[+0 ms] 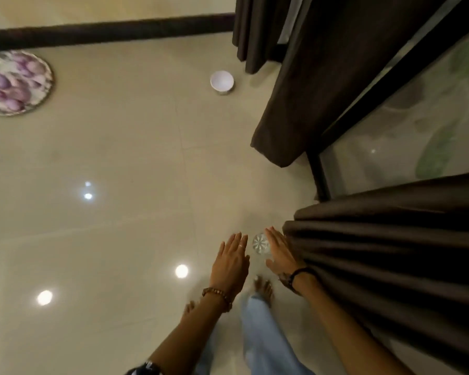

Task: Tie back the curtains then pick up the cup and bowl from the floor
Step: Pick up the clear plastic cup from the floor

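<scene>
**Hands either side of a glass cup on the floor**

Head view: both arms reach down over a glossy beige tiled floor (106, 158). The left hand (232, 259) is flat, fingers straight and together, holding nothing; a ring shows on one finger and a bead bracelet on the wrist. The right hand (280, 253) is likewise released, fingers straight, its back just beside the hem of the near curtain (390, 253), a dark band on its wrist. Between the two hands stands the clear glass cup (261, 243), upright on the tiles; whether either hand touches it cannot be told.

The white bowl (222, 81) sits upright well apart from the hands, near the foot of the far curtain (303, 85). Between the two curtains a dark-framed glass door (406, 125) is exposed, its frame meeting the floor close to the cup. A dark strip (106, 32) runs along the floor's far edge, and a round mat with a purple pattern (12, 82) lies at the left edge. Wide bare tile stretches from the hands to the bowl and the mat. Bare feet and pale blue trouser legs (263, 328) show below the hands.

No writing or labels can be read.
</scene>
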